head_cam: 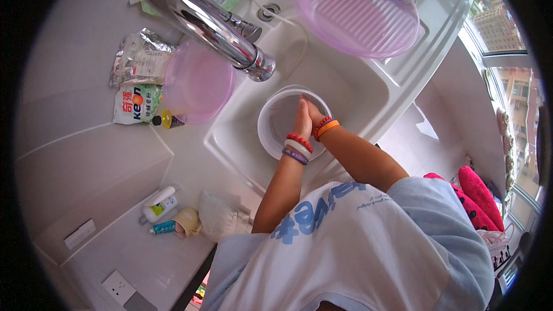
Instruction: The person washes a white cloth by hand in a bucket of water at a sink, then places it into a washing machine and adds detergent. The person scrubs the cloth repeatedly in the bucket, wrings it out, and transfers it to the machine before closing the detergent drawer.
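A round whitish plastic basin [270, 138] stands in the white sink [367, 82]. My left hand [303, 116], with red, white and purple bands at its wrist, is over the basin. My right hand [315, 113], wearing red and orange bands, lies against it, palm towards palm. The fingers look fairly straight; whether anything is between the palms cannot be seen. A chrome faucet [207, 30] arches above the sink, its spout end beyond the hands. Whether the basin holds water is hard to tell.
A pink ribbed plastic washboard basin [358, 13] rests on the sink's far right. Left of the sink stand another pink basin [198, 82], a detergent bag [136, 103] and a yellow-capped bottle [167, 119]. A white bottle [160, 209] and tube [163, 227] lie on the lower-left ledge.
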Available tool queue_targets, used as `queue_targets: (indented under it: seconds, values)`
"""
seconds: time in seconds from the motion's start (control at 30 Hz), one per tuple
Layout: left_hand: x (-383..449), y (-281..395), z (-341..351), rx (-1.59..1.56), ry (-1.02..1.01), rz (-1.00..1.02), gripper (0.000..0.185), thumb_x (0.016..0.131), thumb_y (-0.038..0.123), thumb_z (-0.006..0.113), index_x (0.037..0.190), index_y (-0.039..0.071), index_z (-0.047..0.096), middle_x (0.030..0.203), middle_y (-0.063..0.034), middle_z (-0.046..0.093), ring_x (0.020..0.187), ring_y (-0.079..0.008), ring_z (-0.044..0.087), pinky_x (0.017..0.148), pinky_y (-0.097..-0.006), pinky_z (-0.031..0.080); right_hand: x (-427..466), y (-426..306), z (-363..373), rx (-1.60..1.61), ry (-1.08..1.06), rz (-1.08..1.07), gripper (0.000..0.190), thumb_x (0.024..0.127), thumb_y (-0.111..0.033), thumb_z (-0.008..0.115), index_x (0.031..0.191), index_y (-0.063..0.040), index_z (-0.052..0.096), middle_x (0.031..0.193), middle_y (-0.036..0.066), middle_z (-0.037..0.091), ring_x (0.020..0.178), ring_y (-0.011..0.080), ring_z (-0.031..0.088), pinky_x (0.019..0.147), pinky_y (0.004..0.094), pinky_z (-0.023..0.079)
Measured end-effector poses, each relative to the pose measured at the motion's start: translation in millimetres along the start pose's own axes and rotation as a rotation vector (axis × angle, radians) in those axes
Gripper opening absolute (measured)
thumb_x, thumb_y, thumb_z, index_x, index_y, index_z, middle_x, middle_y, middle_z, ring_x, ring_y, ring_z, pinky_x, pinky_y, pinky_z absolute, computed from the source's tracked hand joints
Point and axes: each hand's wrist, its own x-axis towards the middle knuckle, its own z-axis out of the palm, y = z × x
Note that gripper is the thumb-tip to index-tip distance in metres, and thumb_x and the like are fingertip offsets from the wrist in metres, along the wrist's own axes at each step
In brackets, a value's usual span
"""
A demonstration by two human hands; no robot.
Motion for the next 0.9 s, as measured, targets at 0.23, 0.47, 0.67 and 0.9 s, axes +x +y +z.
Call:
queue_targets:
  seconds: [0.23,0.47,0.67,0.9]
  values:
    - [14,27,-17,-0.3,0.254,-0.33,0.07,0.091,0.056,0.04,0.133,0.0,0.044,0.138,-0.017,0.044,0.126,-0.0285,0.042,0.104,-0.0374,0.033,-68,-18,33,-0.289,-0.021,0.177,0.054,0.09,-0.044,0.05,0.123,-0.001,0.051,0.113,0.014,0.06,0.106,0.028,0.056,0.09,0.0365,0.044]
    - [45,-6,-56,0.139,0.011,-0.404,0.024,0.087,0.024,0.055,0.093,0.001,0.058,0.084,-0.0111,0.059,0.076,-0.0262,0.062,0.061,-0.0386,0.051,-45,3,-4,-1.108,0.229,-0.696,0.043,0.077,-0.027,0.068,0.107,0.002,0.058,0.111,0.023,0.058,0.103,0.0377,0.055,0.09,0.0404,0.044]
    - [-61,58,-31,0.56,0.127,0.03,0.015,0.078,0.004,0.066,0.077,0.002,0.052,0.067,-0.0086,0.056,0.058,-0.0205,0.063,0.044,-0.032,0.052,-71,-34,2,-1.528,-0.033,-0.508,0.02,0.068,-0.011,0.066,0.084,0.0,0.059,0.103,0.02,0.059,0.097,0.0371,0.056,0.076,0.0433,0.047]
    - [-3,-9,-45,0.577,0.111,0.164,0.027,0.077,0.015,0.066,0.098,-0.001,0.06,0.098,-0.0202,0.064,0.095,-0.0328,0.062,0.082,-0.0401,0.05,-66,0,-17,-1.671,-0.135,-0.878,0.032,0.072,-0.006,0.057,0.103,0.001,0.058,0.11,0.022,0.057,0.098,0.0362,0.056,0.086,0.0405,0.047]
